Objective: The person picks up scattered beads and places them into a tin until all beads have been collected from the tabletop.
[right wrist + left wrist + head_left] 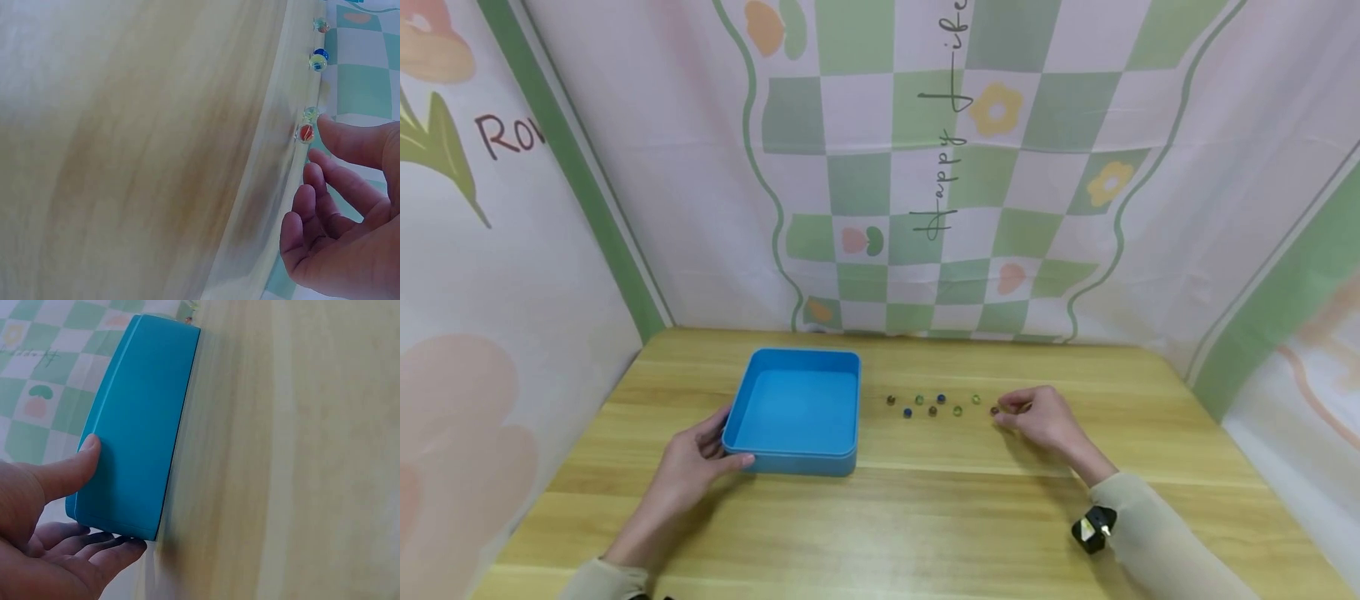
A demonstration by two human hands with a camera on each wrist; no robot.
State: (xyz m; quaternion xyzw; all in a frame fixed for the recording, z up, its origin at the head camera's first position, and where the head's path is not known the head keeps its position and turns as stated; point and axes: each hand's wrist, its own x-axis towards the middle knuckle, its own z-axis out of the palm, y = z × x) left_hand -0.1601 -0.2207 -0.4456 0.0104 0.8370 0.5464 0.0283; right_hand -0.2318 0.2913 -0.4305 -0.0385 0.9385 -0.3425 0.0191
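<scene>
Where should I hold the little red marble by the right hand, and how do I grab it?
I'd pinch the red marble across its middle, thumb on one side and fingertip on the other. Come from the right, where the right hand is, because the other marbles lie to its left. It's small and round, so a one-sided push would probably make it roll.

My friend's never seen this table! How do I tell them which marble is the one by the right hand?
Find the big blue box on the wooden table, then look past the little marbles toward the person's right hand. The one you want is the reddish marble right by that hand. It sits farther from the box than every other marble.
</scene>
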